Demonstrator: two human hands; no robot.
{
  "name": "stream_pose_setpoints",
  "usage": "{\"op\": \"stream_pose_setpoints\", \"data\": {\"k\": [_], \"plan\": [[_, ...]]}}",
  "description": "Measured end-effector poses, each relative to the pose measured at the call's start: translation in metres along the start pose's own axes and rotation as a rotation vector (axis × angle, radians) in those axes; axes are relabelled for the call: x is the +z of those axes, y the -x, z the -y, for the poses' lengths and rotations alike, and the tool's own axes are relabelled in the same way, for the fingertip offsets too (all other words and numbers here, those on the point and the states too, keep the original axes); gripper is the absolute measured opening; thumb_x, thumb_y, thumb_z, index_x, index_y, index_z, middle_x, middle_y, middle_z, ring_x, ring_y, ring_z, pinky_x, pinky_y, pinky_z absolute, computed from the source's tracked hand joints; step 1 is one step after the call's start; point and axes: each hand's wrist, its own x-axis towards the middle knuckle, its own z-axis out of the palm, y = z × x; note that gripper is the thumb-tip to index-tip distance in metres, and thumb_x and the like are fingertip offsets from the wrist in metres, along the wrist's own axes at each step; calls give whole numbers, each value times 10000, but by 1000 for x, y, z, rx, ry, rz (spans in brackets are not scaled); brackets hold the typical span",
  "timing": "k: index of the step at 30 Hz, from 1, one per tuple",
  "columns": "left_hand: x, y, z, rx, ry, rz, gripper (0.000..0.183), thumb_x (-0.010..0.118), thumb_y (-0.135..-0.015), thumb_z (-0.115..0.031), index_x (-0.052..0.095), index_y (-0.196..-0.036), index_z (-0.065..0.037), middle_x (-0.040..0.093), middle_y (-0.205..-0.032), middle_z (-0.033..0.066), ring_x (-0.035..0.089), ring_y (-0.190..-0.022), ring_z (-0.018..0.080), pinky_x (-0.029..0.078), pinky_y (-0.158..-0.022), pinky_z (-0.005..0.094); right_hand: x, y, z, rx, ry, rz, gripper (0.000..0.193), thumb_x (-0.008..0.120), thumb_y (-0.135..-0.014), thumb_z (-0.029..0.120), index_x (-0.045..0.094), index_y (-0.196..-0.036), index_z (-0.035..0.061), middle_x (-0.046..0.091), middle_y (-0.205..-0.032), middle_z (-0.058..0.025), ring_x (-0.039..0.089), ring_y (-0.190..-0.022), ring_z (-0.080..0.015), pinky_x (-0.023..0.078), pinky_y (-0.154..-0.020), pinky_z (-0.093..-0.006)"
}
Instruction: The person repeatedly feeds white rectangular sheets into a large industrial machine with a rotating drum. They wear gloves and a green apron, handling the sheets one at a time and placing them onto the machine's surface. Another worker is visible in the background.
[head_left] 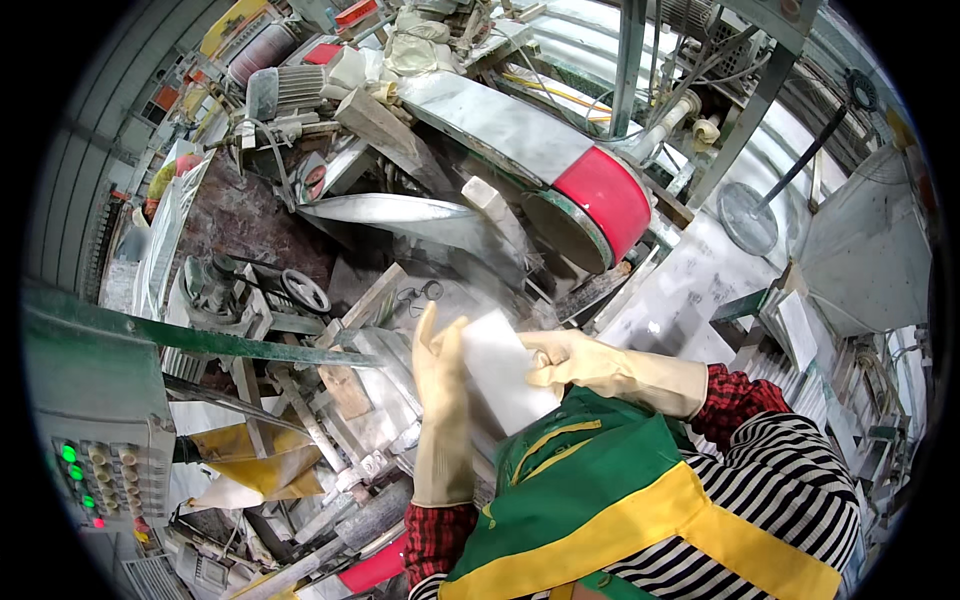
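Note:
In front of my body, a flat white rectangular piece, like a tile, is held tilted. My right hand, in a cream rubber glove, grips its right edge with curled fingers and thumb. Along its left edge stands my left hand, gloved the same way, with fingers stretched upward and apart. Whether the left palm touches the edge cannot be made out. Checked red cuffs show above both gloves. A green apron with yellow trim lies just below the piece.
Ahead runs a belt machine with a white top and red end. A green bar crosses at left, above a control panel with lit buttons. Thin white sheets stand stacked at right. A handwheel sits front left.

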Motion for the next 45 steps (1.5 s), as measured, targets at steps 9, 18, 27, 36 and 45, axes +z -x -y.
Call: {"op": "stream_pose_setpoints", "data": {"k": [9,18,27,36,45], "plan": [[39,30,-3,-254,-121,201,671,665,-912,-202,353,-1456,37,569,-1292,202,574,-1168,253,484,-980,342,-60,-29,-27,-268,-47,-365,664,689,-881,129,414,-1485,122,666,-872,-14,593,-721,-78,474,-617,-236],[-45,46,52,-378,-150,63,681,719,-878,-195,394,-1445,-5,566,-1307,191,587,-1146,246,501,-966,353,-225,-107,-8,-459,170,-1202,783,667,-778,80,330,-1484,38,628,-729,-55,586,-597,-128,489,-547,-296],[-115,89,57,-493,-26,-411,585,691,-919,-133,404,-1417,-23,647,-1176,105,635,-971,147,542,-839,266,-272,-150,1,-273,483,-1355,604,674,-749,205,454,-1274,2,678,-894,-197,683,-850,-348,526,-791,-425],[-131,114,71,-457,69,-464,591,713,-905,-142,414,-1404,-36,667,-1122,81,640,-922,130,546,-772,240,-276,-154,15,-62,349,-1267,539,618,-811,176,412,-1273,-11,652,-839,-217,662,-713,-315,537,-617,-392],[-140,145,57,-408,79,-623,531,710,-907,-121,456,-1367,-48,638,-1121,57,628,-942,126,546,-790,255,-223,-130,22,-203,456,-1364,702,632,-800,234,381,-1436,76,684,-1043,-192,671,-977,-337,524,-856,-437]]}}
